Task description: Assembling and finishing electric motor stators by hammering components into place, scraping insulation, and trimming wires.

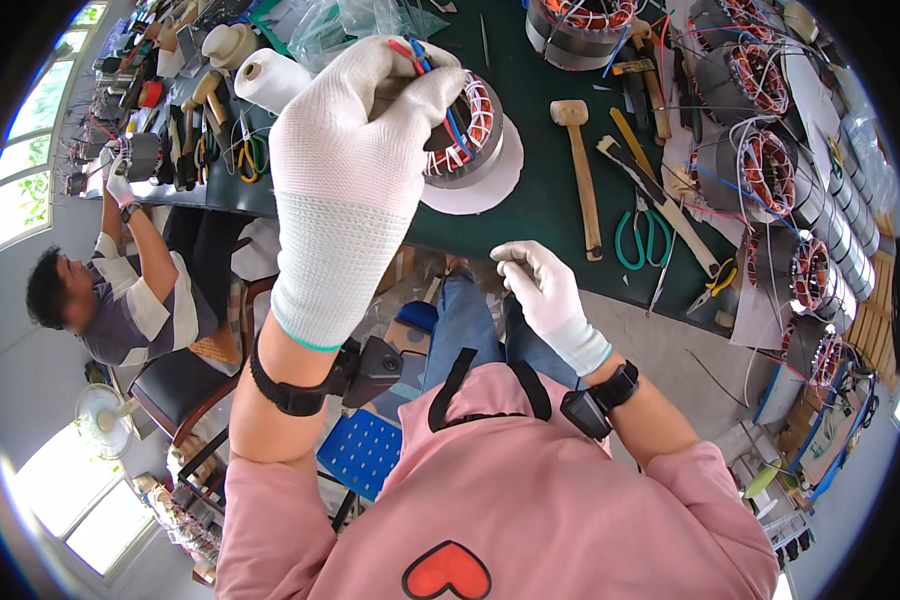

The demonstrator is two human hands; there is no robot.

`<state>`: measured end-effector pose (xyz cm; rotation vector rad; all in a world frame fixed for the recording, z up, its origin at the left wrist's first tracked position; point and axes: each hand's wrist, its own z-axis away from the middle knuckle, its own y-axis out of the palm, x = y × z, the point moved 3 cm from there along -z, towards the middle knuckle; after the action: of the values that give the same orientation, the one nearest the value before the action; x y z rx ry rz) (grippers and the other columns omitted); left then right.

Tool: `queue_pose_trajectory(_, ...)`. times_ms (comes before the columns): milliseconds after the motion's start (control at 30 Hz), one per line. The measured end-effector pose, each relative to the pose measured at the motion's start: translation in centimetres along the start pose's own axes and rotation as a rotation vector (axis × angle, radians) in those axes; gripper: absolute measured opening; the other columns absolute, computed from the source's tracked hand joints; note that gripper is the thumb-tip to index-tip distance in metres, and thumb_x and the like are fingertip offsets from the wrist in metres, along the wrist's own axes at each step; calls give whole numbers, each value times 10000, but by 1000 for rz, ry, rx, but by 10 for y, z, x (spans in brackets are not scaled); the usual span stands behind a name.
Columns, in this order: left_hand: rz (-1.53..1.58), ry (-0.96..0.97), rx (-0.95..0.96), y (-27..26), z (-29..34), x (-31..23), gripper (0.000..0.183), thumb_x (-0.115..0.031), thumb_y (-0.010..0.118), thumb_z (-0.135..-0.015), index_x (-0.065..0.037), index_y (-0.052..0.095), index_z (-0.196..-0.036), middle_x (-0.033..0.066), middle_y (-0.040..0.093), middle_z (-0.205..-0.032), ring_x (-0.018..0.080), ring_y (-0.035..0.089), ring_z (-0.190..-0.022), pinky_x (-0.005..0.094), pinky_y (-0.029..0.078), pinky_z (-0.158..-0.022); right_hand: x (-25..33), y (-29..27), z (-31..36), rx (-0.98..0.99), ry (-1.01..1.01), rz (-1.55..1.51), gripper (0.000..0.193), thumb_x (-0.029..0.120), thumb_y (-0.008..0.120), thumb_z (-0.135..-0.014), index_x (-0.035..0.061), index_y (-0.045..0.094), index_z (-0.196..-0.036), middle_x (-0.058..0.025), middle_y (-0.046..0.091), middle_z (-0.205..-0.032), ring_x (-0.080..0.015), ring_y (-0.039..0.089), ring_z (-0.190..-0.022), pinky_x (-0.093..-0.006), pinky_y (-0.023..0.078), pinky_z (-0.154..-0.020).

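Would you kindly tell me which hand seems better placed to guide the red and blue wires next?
Probably the left hand: it grips those wires by the wound stator, while the right hand is apart from them, near the green table's edge.

Gloves [345, 170]: matt knit cloth, rough-textured. Stator [475, 172]: smooth metal side. Wires [421, 60]: smooth plastic coating. Mallet [583, 180]: bare wood. Tabletop [540, 165]: smooth. Shirt [530, 480]: matt cloth.
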<state>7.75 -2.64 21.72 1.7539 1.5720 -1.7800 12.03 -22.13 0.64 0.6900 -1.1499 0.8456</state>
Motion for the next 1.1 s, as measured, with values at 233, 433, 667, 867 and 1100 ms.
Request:
queue_pose_trajectory(233, 62, 8, 6, 5, -3, 5, 135, -156, 737, -929, -44, 768, -998, 53, 749, -819, 75, 685, -728, 219, 538, -676, 38, -19, -30, -36, -32, -128, 181, 8, 555, -1009, -2, 669, -1149, 0, 646, -926, -32, 544, -781, -202, 470, -718)
queue_pose_trajectory(433, 47, -57, 32, 1, 0, -1, 117, -131, 726, -924, -40, 755, -990, 41, 722, -818, 83, 680, -757, 221, 533, -709, 60, -24, -41, -47, -63, -190, 178, 2, 552, -1013, 3, 667, -1149, 16, 631, -927, -31, 535, -779, -194, 462, -733)
queue_pose_trajectory(667, -86, -190, 237, -29, 16, 40, 509, -95, 725, -878, -38, 598, -1367, 116, 659, -1276, 198, 659, -1062, 324, 548, -916, 1, -44, -5, -28, 163, -149, 165, 13, 544, -1012, 5, 652, -1136, 18, 616, -908, -32, 538, -772, -198, 465, -720)
queue_pose_trajectory(867, -133, -299, 308, -34, 41, 91, 231, -62, 632, -955, -4, 711, -1164, 124, 734, -1061, 186, 692, -924, 301, 544, -841, -45, -47, 8, 17, 362, -17, 186, 36, 555, -976, 0, 665, -1123, 3, 651, -888, -60, 565, -734, -232, 491, -698)
queue_pose_trajectory(1100, -207, -165, 379, -28, 1, 128, 171, -37, 612, -963, 5, 717, -1091, 126, 737, -1036, 187, 707, -924, 297, 542, -834, -38, -36, -45, -11, 409, -18, 185, 48, 554, -988, -6, 659, -1130, -9, 648, -877, -69, 574, -732, -237, 492, -694)
